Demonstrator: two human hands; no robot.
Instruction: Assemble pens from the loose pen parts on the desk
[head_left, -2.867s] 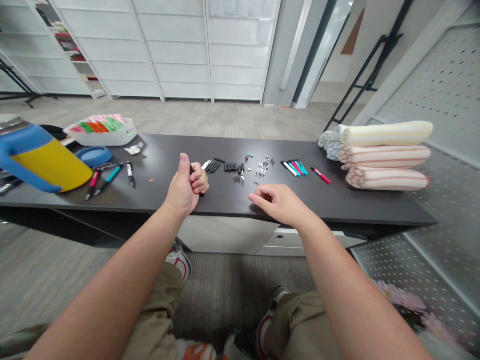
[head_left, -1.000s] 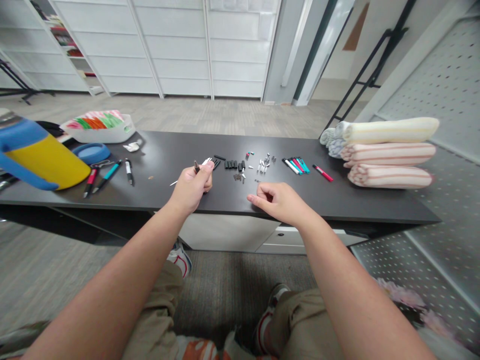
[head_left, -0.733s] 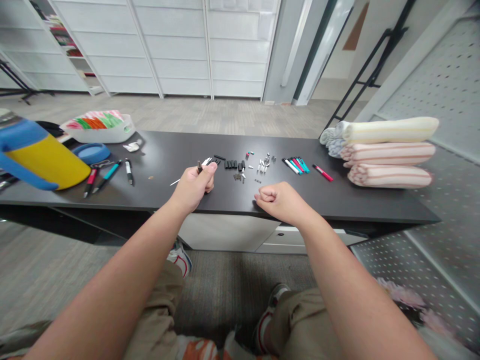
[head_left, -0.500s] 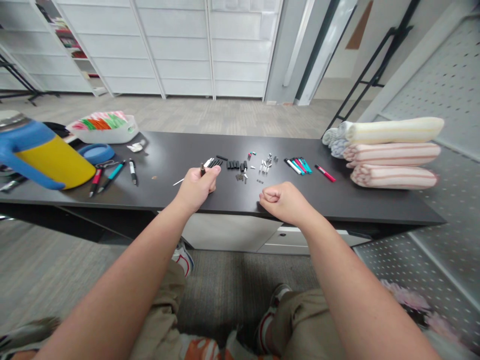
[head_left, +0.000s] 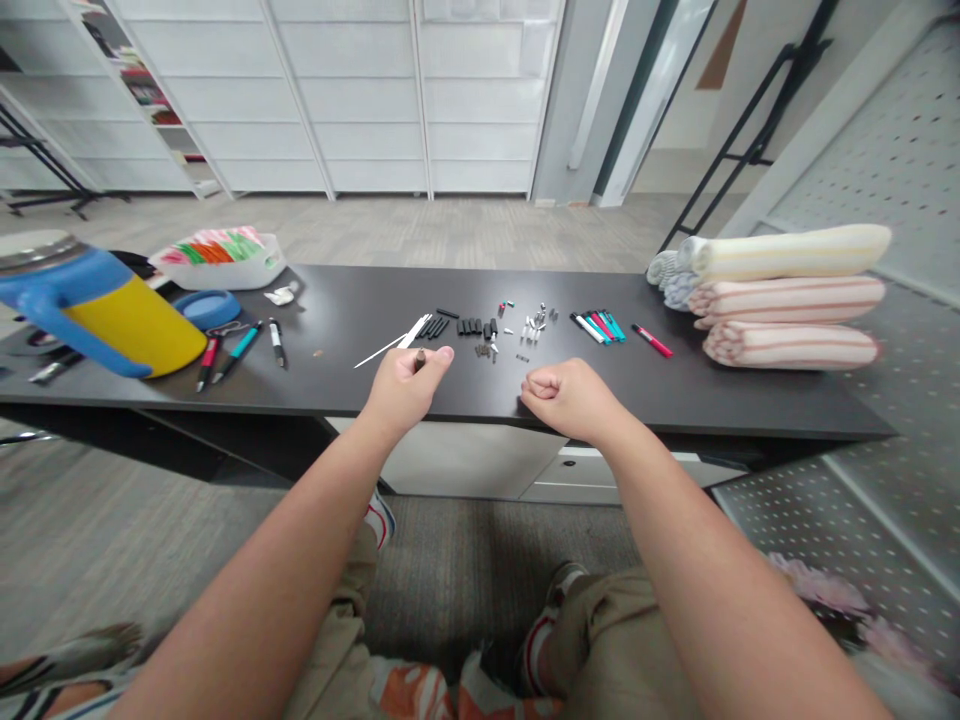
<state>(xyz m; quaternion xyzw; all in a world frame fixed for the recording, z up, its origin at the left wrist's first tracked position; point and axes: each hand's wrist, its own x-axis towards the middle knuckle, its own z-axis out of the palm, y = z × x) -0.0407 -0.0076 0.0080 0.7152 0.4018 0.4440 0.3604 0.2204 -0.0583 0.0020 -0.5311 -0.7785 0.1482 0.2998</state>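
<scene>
A small dark pen part [head_left: 419, 358] is pinched between the thumb and fingers of the left hand [head_left: 403, 392], just left of the black tubes [head_left: 471, 327] on the dark surface [head_left: 720, 400]. The right hand [head_left: 571, 400] is closed into an empty fist, set right of the tubes at the surface's front edge.

The camera rides on your own head, facing forward and tipped down over a dark table [head_left: 337, 335]. It sits close above your left hand [head_left: 405, 392] and right hand [head_left: 571, 400], and its wide view reaches from your knees [head_left: 615, 640] to the far wall [head_left: 337, 100].
</scene>
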